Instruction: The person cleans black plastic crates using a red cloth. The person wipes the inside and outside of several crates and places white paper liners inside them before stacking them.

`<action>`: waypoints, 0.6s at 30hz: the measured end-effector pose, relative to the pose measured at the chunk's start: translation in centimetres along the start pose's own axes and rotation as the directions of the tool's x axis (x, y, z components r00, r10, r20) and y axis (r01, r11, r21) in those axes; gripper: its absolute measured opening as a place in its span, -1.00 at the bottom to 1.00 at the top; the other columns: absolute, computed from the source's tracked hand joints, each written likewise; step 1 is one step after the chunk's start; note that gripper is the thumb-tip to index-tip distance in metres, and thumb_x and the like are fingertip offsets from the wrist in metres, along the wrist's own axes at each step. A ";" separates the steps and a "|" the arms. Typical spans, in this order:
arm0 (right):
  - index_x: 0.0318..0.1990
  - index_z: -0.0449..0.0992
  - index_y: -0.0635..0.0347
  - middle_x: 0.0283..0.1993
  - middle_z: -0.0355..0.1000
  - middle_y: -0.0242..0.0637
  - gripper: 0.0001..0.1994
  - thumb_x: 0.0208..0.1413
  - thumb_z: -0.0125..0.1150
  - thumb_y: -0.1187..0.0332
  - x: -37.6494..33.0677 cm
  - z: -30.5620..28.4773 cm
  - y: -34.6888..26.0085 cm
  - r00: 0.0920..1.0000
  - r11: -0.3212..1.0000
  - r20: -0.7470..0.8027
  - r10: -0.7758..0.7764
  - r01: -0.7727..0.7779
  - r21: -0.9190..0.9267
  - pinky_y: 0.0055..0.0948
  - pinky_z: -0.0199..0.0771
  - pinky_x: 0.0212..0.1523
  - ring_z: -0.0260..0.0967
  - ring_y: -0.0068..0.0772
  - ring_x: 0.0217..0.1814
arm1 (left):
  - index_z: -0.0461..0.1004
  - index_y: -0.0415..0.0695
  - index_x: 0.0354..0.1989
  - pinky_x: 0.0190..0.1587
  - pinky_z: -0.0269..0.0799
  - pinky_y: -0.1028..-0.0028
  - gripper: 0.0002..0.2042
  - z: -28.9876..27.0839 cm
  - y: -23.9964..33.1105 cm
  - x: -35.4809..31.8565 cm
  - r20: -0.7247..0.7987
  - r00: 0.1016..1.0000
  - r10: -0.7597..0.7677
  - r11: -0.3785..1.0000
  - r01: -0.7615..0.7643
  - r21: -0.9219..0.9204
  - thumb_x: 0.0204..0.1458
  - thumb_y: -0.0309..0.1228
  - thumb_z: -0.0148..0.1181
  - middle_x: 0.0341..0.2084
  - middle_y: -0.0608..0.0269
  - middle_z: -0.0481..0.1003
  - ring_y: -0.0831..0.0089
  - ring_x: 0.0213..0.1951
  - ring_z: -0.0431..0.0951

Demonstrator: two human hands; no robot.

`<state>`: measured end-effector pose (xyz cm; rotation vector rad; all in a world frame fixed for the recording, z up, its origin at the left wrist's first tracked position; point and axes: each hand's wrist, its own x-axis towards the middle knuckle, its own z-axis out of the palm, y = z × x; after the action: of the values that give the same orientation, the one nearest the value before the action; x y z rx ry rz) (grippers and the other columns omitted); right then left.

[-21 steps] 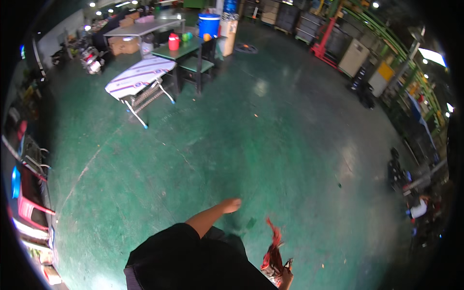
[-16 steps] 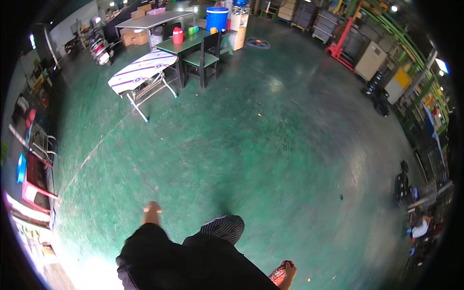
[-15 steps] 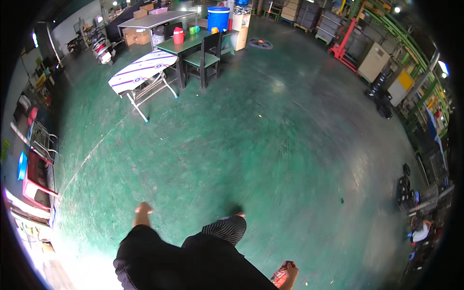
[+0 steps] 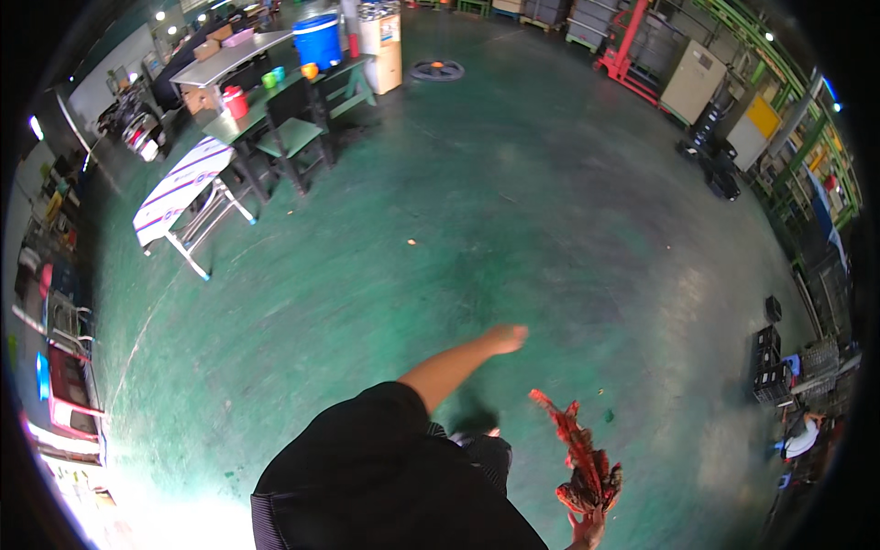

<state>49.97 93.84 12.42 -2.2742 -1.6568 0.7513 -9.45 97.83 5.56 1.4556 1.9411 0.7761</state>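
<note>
My left hand [image 4: 506,339] is stretched forward at the end of a bare forearm, over the green floor [image 4: 513,211]. It holds nothing; its fingers are too small and blurred to read. My right hand [image 4: 587,529] sits low at the bottom edge, gripping a crumpled red cloth-like bundle [image 4: 577,454] that sticks up and to the left from it. My dark-sleeved shoulder [image 4: 376,477] fills the lower middle, and a patterned trouser leg [image 4: 486,451] shows beside it.
At the far left stand a white folding board on metal legs [image 4: 179,197], a green chair [image 4: 289,137] and a table with a blue barrel [image 4: 318,38]. Black crates [image 4: 768,367] and another person [image 4: 802,435] are at the right edge. A round disc [image 4: 437,69] lies far ahead.
My left arm was down at my left side half a second ago and has swung forward to the middle. The red bundle has risen further into view. The furniture sits further left.
</note>
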 end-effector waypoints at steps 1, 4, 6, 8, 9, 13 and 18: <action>-0.13 0.52 0.18 -0.36 0.52 -0.22 -0.64 -0.09 0.24 0.22 3.2 -1.0 -0.5 1.000 0.998 -0.013 0.006 -0.006 0.055 -0.28 0.41 -0.39 0.46 -0.34 -0.35 | 0.43 -0.11 -0.29 -0.30 0.39 0.18 -0.82 -0.8 7.0 6.9 -0.081 0.988 0.129 0.962 -0.144 -0.230 -0.06 -0.40 -0.02 -0.41 0.05 0.51 0.07 -0.36 0.50; -0.08 0.50 0.13 -0.31 0.51 -0.26 -0.64 -0.06 0.23 0.24 12.8 0.6 -6.5 0.997 0.896 0.083 -0.006 -0.032 0.444 -0.32 0.41 -0.39 0.45 -0.39 -0.32 | 0.43 -0.13 -0.16 -0.28 0.43 0.36 -0.81 -2.0 17.8 22.0 -0.086 0.916 0.391 0.872 -0.398 -0.284 0.06 -0.44 -0.01 -0.36 0.17 0.53 0.31 -0.32 0.52; 0.00 0.45 0.07 -0.22 0.50 -0.34 -0.63 -0.01 0.21 0.27 17.0 0.3 -17.1 0.959 0.556 0.283 -0.013 -0.229 0.799 -0.39 0.41 -0.36 0.43 -0.47 -0.25 | 0.45 -0.15 -0.22 -0.28 0.42 0.35 -0.83 -0.2 16.5 30.2 -0.135 0.918 0.372 0.642 -0.359 -0.677 0.00 -0.48 0.05 -0.34 0.19 0.54 0.37 -0.31 0.51; 0.12 0.34 -0.05 -0.06 0.44 -0.51 -0.61 0.11 0.13 0.32 25.5 -0.5 -24.4 0.912 0.456 0.392 -0.119 -0.300 0.838 -0.56 0.39 -0.31 0.38 -0.64 -0.14 | 0.45 -0.16 -0.19 -0.21 0.41 0.40 -0.83 1.8 12.5 35.5 -0.023 0.982 0.186 0.815 -0.167 -0.554 0.05 -0.47 0.03 -0.25 0.21 0.53 0.45 -0.24 0.50; 0.08 0.36 0.01 -0.11 0.43 -0.45 -0.65 0.11 0.12 0.37 29.1 -1.0 -28.1 0.918 0.496 0.386 -0.096 -0.291 0.818 -0.51 0.42 -0.29 0.39 -0.59 -0.15 | 0.44 -0.16 -0.15 -0.14 0.40 0.36 -0.80 1.7 10.1 34.9 0.082 0.997 -0.003 0.923 0.034 -0.384 0.09 -0.39 -0.01 -0.24 0.15 0.52 0.35 -0.20 0.51; 0.01 0.39 0.15 -0.24 0.45 -0.41 -0.72 0.14 0.06 0.38 45.1 -4.9 -41.2 0.869 0.579 0.443 -0.222 -0.248 0.777 -0.52 0.41 -0.30 0.39 -0.59 -0.31 | 0.44 -0.16 -0.18 -0.06 0.34 0.12 -0.67 3.1 -9.4 27.7 0.293 0.866 -0.405 0.866 0.260 0.427 0.05 -0.17 -0.07 -0.14 -0.11 0.43 -0.04 -0.10 0.42; -0.01 0.39 0.25 -0.25 0.46 -0.38 -0.73 0.16 0.02 0.36 65.7 -8.7 -49.1 0.869 0.549 0.378 -0.319 -0.156 0.821 -0.53 0.41 -0.27 0.38 -0.61 -0.32 | 0.40 -0.13 0.01 -0.06 0.36 0.17 -0.59 -3.6 -13.4 22.1 0.314 0.264 -0.912 0.409 0.629 0.660 0.07 -0.17 -0.09 -0.05 -0.05 0.42 0.08 -0.06 0.45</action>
<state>29.52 172.74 25.09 -1.3277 -1.1015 1.7559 -25.61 115.67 -4.42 0.5145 1.9164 -0.6290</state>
